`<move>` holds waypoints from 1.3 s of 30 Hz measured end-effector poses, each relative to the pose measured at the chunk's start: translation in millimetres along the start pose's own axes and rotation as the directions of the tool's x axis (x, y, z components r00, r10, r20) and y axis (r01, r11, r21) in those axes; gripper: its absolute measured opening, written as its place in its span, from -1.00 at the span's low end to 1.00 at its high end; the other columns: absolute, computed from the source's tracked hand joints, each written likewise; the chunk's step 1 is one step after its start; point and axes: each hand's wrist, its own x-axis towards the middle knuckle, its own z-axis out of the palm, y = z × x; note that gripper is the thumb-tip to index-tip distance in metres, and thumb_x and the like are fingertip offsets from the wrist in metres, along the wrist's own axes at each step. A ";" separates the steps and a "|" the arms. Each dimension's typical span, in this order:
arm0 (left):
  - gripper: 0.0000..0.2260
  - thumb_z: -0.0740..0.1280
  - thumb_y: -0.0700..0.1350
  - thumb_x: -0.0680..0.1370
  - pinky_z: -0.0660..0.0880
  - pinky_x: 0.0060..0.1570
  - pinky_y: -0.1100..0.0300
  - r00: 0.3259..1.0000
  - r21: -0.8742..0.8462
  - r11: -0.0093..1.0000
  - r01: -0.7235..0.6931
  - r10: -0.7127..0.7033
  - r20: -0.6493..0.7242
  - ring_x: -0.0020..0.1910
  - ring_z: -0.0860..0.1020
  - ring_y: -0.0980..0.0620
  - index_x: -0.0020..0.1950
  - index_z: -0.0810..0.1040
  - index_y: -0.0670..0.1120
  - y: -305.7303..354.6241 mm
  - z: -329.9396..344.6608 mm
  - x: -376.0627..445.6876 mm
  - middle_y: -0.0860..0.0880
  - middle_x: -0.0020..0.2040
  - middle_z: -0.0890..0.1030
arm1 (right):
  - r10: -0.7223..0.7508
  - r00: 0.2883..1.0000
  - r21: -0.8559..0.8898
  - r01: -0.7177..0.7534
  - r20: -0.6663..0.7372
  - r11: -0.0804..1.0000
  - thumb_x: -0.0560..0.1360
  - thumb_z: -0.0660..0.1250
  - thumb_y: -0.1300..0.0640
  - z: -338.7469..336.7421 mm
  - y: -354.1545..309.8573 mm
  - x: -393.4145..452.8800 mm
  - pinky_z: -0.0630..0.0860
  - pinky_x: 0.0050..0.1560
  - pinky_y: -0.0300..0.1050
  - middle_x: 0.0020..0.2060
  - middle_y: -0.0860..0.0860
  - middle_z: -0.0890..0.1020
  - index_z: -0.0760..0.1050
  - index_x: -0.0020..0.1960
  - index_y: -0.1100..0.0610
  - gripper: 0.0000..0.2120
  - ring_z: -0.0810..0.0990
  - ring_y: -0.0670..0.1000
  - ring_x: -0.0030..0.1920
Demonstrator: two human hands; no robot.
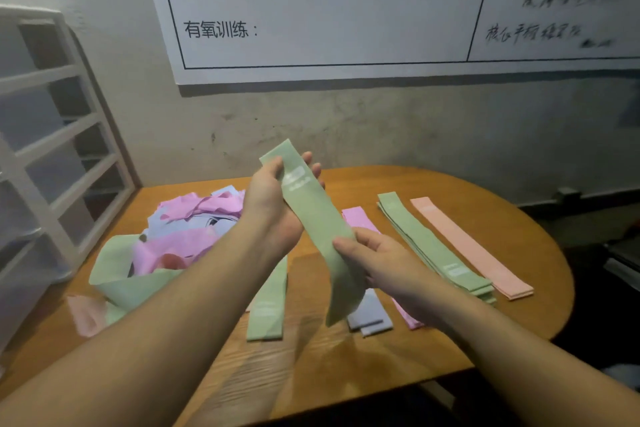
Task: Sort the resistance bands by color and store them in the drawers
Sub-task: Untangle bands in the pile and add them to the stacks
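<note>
Above table (433,340) | both hands pinch green band (317,218): L hand (268,210), R hand (375,255) | band print unreadable

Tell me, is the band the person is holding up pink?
No, the band held between the left hand and the right hand is light green.
</note>
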 end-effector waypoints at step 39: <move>-0.69 0.44 -0.27 0.53 0.41 -0.55 0.35 0.987 0.813 0.561 -0.153 0.130 0.096 -0.30 0.53 0.08 0.22 0.49 -0.07 -169.2 72.2 181.0 -0.06 -0.10 0.56 | 0.101 0.942 -0.575 -0.278 -0.321 0.770 0.56 0.34 -0.10 -178.9 74.9 7.8 0.41 0.00 -0.19 0.21 -0.10 0.54 0.17 0.58 -0.08 -0.34 0.54 -0.03 0.18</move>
